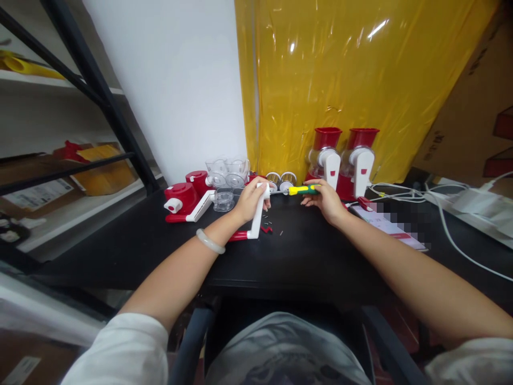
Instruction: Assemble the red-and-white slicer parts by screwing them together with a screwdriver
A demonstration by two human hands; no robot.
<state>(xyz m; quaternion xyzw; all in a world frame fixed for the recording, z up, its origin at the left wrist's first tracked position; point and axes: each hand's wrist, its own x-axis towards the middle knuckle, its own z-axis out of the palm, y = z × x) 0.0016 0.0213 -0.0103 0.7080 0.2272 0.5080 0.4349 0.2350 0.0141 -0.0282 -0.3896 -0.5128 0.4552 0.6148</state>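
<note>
Holds with the left grip (250,202) the upper end of a white crank arm (257,218), raised above the black worktop (304,272), with thumb and fingers closed around the hub. Pinches with the right grip (328,204) the rear of a yellow-and-green screwdriver (303,190), between thumb and fingers, and points its thin shaft sideways to the hub; not possible to see whether engaged with a screw. By the look, a crank of stiff, rather light plastic, smooth and perhaps a little slippery, likely to twist under turning force; best to take hold close around the hub, not by the red handle (239,236) at the lower end. For the screwdriver, probably rigid and light too, better to hold by the thick handle than by the shaft. Near the crank, on the worktop, tiny loose pieces (281,233), probably screws, easy to lose, and a small red part (267,230). Farther to the left, clear plastic parts (223,200), perhaps fragile; behind the right grip, two drum graters, standing upright.
</note>
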